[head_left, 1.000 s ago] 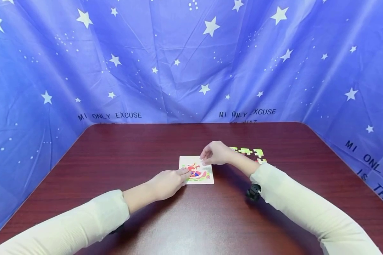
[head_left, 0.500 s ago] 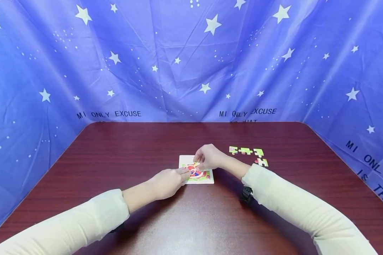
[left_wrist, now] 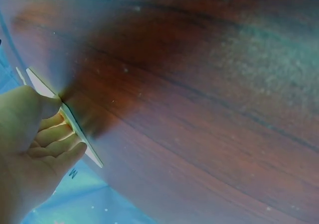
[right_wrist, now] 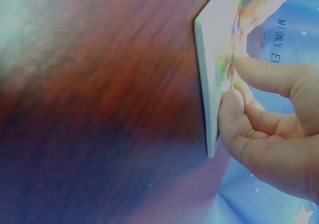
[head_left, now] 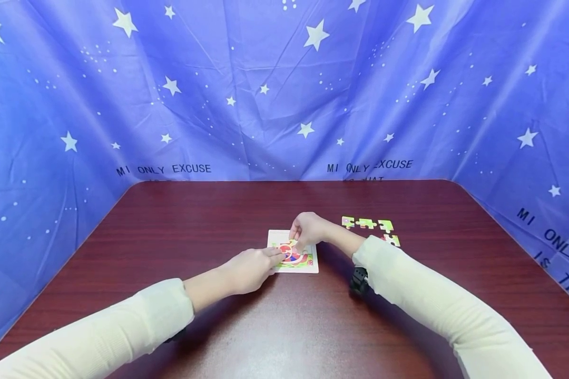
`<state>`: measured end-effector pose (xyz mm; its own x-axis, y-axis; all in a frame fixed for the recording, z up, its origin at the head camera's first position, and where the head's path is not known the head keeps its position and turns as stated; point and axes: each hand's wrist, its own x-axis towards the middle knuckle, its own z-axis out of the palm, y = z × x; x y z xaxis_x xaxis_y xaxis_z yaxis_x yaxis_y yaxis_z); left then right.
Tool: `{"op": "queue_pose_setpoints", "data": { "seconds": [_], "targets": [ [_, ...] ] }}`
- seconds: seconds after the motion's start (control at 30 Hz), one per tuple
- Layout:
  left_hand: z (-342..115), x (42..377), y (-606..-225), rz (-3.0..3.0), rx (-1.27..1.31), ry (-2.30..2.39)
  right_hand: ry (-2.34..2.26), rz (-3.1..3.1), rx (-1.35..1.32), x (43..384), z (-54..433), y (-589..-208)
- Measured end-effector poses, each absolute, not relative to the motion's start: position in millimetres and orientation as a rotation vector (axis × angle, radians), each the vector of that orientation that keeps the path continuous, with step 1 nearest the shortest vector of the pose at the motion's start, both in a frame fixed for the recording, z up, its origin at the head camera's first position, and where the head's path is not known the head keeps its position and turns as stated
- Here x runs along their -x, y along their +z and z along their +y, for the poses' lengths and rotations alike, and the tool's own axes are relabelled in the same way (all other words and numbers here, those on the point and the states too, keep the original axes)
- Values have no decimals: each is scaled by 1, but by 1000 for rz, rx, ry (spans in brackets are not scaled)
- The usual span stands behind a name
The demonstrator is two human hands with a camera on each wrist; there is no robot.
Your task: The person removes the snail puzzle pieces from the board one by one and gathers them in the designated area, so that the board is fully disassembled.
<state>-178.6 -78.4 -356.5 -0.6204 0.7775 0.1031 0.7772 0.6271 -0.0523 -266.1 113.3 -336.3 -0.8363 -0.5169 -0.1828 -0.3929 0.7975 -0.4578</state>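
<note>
The puzzle board (head_left: 278,236) lies flat on the table (head_left: 308,321), its white border framing a red, blue and green picture. I pinch a small puzzle piece (head_left: 293,242) over its upper part, thumb and fingertips of my right hand (head_left: 309,229) drawn close and hiding most of it. My left hand (head_left: 247,271) rests its extended fingers on the board's left side, thumb at the edge.

Beyond my right hand, four loose pieces (head_left: 366,223) lie near one another, mostly green, three in a row and one below the row's right end. Black wristbands (head_left: 359,280) show under my pale sleeves (head_left: 422,284).

Behind the table hangs a blue curtain (head_left: 237,63) scattered with white stars. Dark capitals on it read "MI ONLY EXCUSE" at left and again right of centre, where a fold breaks the words. On the right side I can read "MI ONLY" and, cut by the frame, "IS THA".
</note>
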Motion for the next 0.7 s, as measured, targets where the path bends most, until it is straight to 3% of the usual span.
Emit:
{"op": "queue_pose_setpoints", "data": {
  "seconds": [0.3, 0.7],
  "targets": [
    [-78, 179, -353, -2693, 1332, 58, -621, 2662, 527, 264, 108, -330],
    [-83, 176, -358, -2721, 1308, -64, -727, 2648, 531, 263, 112, -334]
  ]
}}
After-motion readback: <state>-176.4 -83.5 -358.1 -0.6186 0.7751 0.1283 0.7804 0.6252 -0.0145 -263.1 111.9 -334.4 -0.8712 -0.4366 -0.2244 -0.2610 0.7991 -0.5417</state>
